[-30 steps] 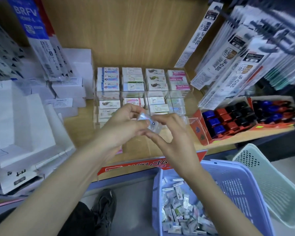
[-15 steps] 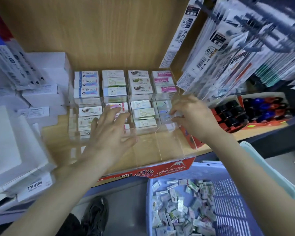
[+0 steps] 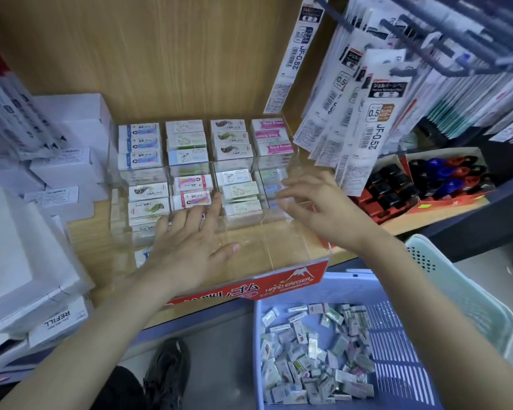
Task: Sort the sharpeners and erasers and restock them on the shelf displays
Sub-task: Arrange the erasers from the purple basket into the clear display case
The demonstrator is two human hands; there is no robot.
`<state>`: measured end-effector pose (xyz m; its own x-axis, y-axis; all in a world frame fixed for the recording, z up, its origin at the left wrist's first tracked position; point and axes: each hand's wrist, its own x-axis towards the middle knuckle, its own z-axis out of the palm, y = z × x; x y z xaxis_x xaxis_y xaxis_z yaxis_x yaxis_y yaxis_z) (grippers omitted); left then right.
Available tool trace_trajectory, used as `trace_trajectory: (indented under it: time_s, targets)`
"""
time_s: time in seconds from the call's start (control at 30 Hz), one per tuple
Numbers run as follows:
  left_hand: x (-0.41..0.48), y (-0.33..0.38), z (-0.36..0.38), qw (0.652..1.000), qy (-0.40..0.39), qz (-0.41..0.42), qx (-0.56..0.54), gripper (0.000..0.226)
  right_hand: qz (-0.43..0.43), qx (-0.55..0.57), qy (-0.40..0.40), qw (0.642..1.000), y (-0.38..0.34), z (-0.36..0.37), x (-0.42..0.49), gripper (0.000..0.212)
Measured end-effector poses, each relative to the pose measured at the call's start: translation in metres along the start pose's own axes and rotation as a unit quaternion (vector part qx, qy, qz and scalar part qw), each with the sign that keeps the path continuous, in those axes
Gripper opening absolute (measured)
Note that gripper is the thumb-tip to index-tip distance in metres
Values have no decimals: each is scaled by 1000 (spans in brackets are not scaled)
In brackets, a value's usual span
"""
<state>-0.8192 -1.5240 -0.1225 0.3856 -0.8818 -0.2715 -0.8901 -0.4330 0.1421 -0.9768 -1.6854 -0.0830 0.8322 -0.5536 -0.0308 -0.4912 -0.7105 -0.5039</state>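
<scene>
Left hand (image 3: 190, 247) is spread flat, palm down, fingertips touching the front of the clear display (image 3: 279, 247) at the second column. Right hand (image 3: 323, 208) hovers by the rightmost column, fingers loosely straight. We see nothing pinched, though it's blurred. Stocked erasers (image 3: 190, 184) lie long axis left-right in the back and middle rows; the front row looks mostly bare. Loose erasers (image 3: 308, 359) sit in the blue basket (image 3: 397, 329), below the shelf edge, toward us and rightward. We judge the right hand nearer for the next pick.
</scene>
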Motion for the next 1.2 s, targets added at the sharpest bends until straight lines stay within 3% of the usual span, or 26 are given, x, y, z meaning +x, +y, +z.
trace_trajectory:
  time_s: [0.13, 0.23, 0.3, 0.37, 0.43, 0.5, 0.6, 0.73, 0.8, 0.9, 0.97, 1.07, 1.2]
  targets:
    - [-3, -2, 1, 1000, 8, -14, -21, 80, 22, 208, 74, 975, 10, 3, -89, 19]
    - [-14, 16, 1, 992, 112, -13, -48, 75, 92, 257, 74, 959, 35, 18, -152, 18]
    - [-28, 40, 6, 972, 214, 69, -62, 63, 157, 268, 59, 949, 61, 32, -183, 18]
    - [-47, 72, 24, 952, 232, 167, -109, 54, 227, 261, 36, 937, 94, 54, -207, 15]
    - [-61, 107, 56, 947, 129, 250, -157, 49, 286, 246, 15, 926, 126, 80, -227, 11]
    - [-61, 134, 100, 946, -37, 272, -169, 43, 334, 242, -4, 911, 152, 106, -241, 15]
    - [-31, 151, 170, 936, -215, 162, -229, 43, 405, 241, -35, 881, 188, 135, -253, 35]
    - [12, 155, 247, 929, -295, 79, -209, 54, 473, 199, -112, 851, 234, 166, -259, 46]
    - [21, 157, 276, 919, -334, 75, -195, 60, 471, 198, -151, 846, 248, 180, -258, 46]
    - [13, 160, 312, 899, -397, 111, -146, 65, 388, 169, -238, 874, 255, 199, -248, 49]
    - [3, 163, 330, 884, -424, 155, -119, 69, 333, 180, -309, 872, 253, 213, -242, 50]
    - [-1, 158, 343, 882, -422, 177, -110, 78, 235, 104, -412, 874, 255, 237, -236, 63]
    - [-3, 152, 350, 905, -374, 195, -50, 73, 145, -30, -412, 899, 252, 253, -227, 69]
